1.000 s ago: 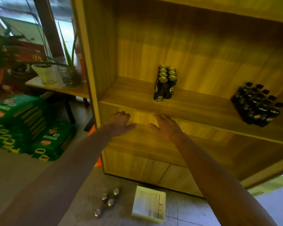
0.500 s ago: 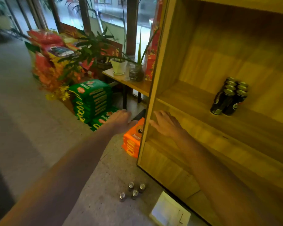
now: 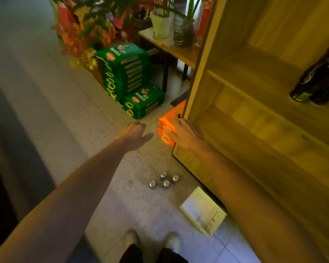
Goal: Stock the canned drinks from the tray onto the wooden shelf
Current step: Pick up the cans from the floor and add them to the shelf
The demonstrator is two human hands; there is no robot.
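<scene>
Bare floor [image 3: 137, 204] surrounds four cans [image 3: 163, 180]; tray [image 3: 202, 210] just beside.

Wood-grain shelf [image 3: 264, 130], speckled stone floor [image 3: 103, 118], shiny metal cans [image 3: 163, 180]

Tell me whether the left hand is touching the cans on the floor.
Apart. The head view shows the left hand open in the air, with bare floor showing between it and the four cans standing far below.

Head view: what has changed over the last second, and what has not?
The view swung left and down, away from the wooden shelf toward the floor; the bottle cluster at its right has left the frame. Both hands, left hand and right hand, stayed open and empty, outstretched. The four cans and white tray still sit on the floor, untouched.
</scene>
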